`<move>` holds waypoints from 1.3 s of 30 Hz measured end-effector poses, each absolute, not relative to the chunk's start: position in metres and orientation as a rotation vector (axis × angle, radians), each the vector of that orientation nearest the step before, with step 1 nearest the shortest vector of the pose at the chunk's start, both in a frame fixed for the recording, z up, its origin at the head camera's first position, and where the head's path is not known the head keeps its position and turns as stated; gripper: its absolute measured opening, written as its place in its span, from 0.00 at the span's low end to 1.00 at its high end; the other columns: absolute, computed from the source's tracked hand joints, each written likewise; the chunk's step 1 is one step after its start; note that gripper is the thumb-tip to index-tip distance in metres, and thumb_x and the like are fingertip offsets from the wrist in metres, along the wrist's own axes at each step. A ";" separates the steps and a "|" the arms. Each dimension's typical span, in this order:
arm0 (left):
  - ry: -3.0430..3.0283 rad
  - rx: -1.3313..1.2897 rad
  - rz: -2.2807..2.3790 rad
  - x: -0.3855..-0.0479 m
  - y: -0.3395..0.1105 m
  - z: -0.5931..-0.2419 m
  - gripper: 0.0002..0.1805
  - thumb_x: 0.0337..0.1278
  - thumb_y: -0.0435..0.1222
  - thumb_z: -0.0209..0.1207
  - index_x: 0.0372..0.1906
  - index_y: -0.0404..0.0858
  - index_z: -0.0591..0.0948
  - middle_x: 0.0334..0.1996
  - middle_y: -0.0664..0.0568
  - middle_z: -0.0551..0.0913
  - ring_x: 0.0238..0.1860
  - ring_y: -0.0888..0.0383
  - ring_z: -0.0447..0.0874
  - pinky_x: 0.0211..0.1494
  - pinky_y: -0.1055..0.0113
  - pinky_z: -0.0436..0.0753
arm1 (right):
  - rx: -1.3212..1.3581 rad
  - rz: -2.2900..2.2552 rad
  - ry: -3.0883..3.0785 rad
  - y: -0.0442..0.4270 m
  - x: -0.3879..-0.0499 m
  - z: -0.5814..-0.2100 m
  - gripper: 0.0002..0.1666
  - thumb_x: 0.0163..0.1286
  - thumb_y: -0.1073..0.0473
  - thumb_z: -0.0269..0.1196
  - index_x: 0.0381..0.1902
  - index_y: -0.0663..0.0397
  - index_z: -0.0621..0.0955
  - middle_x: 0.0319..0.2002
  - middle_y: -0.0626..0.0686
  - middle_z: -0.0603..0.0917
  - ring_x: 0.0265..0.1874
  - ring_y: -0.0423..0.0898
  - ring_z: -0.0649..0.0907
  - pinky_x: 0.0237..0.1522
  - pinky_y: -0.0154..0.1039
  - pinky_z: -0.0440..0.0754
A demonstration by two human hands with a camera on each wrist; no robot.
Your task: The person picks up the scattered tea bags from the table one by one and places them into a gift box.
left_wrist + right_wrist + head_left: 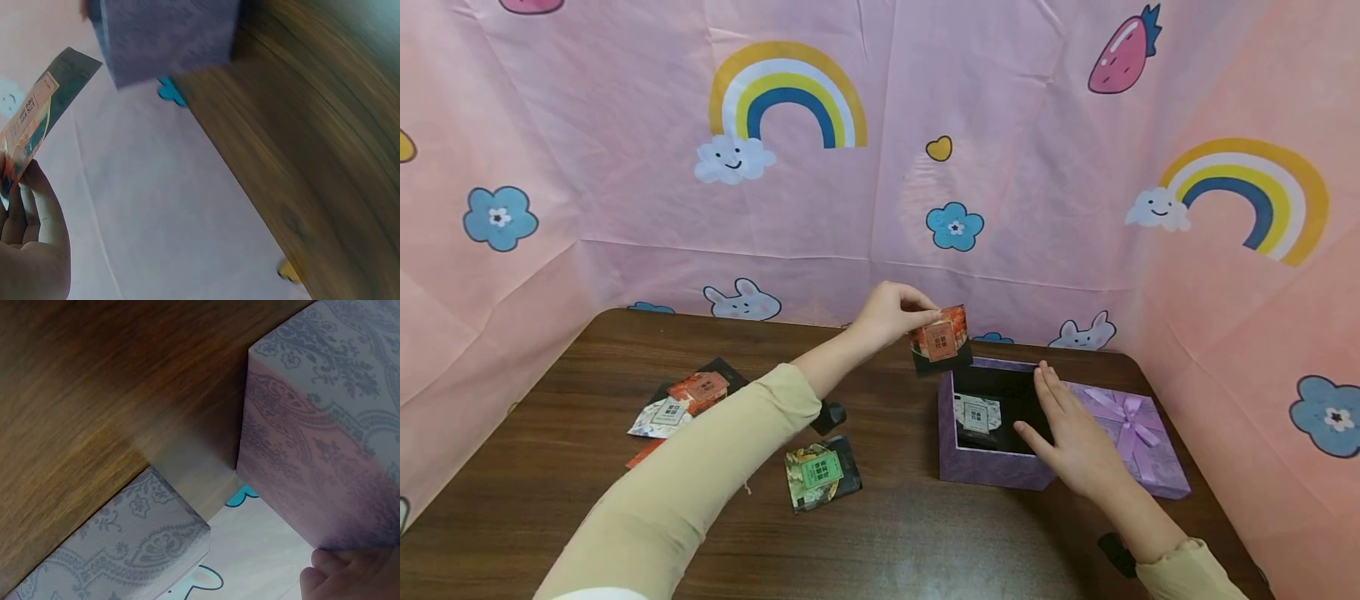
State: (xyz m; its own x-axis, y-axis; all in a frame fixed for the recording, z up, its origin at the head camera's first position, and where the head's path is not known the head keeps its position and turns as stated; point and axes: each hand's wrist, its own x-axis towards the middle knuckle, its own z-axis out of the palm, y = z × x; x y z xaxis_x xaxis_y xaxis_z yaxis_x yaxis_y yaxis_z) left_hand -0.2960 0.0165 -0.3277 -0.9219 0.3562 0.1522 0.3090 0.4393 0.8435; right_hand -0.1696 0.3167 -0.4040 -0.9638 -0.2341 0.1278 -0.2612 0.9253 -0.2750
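Observation:
My left hand (895,315) pinches a red and black packet (942,342) at its upper left edge, near the far left corner of an uncovered purple box (992,468). That packet (37,112) shows tilted in the left wrist view. With straight fingers, my right hand (1078,433) rests along the box's right side, its thumb over the opening. In the right wrist view, fingertips (337,572) touch the edge of the patterned box (294,444). Inside the box lies a white and black packet (977,417) against the left wall.
Right of the box lies its purple lid (1157,450) with a ribbon bow. A green and black packet (822,472) is on the wooden table (910,542). Several packets (670,412) overlap at left, partly behind my left sleeve. Printed cloth (880,183) walls the back and sides.

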 end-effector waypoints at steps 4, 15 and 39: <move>2.600 0.653 1.530 -0.292 0.033 -0.326 0.09 0.70 0.38 0.69 0.47 0.38 0.93 0.50 0.45 0.92 0.39 0.56 0.88 0.36 0.74 0.81 | 0.379 0.448 -2.995 0.317 -0.169 -0.404 0.54 0.79 0.40 0.60 0.86 0.62 0.50 0.86 0.64 0.50 0.84 0.68 0.56 0.79 0.71 0.59; 2.538 0.783 1.428 -0.281 0.064 -0.344 0.08 0.69 0.37 0.70 0.44 0.38 0.94 0.44 0.46 0.94 0.40 0.55 0.90 0.35 0.75 0.81 | 0.377 0.467 -3.006 0.317 -0.170 -0.404 0.54 0.80 0.39 0.60 0.86 0.61 0.49 0.87 0.62 0.48 0.84 0.68 0.55 0.79 0.71 0.59; 2.577 1.120 0.946 -0.273 0.087 -0.373 0.03 0.66 0.35 0.72 0.41 0.42 0.94 0.40 0.53 0.94 0.40 0.61 0.91 0.41 0.77 0.84 | 0.379 0.481 -2.998 0.317 -0.169 -0.405 0.54 0.80 0.40 0.60 0.86 0.62 0.50 0.86 0.65 0.50 0.83 0.69 0.56 0.78 0.72 0.59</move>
State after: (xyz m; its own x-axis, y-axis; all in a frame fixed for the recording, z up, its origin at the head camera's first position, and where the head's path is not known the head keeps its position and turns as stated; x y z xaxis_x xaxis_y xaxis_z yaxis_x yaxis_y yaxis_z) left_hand -0.2728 0.0872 -0.3730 -0.7012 0.7077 0.0866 0.5958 0.5148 0.6164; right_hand -0.1693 0.3172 -0.4048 -0.9660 -0.2295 0.1188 -0.2551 0.9201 -0.2973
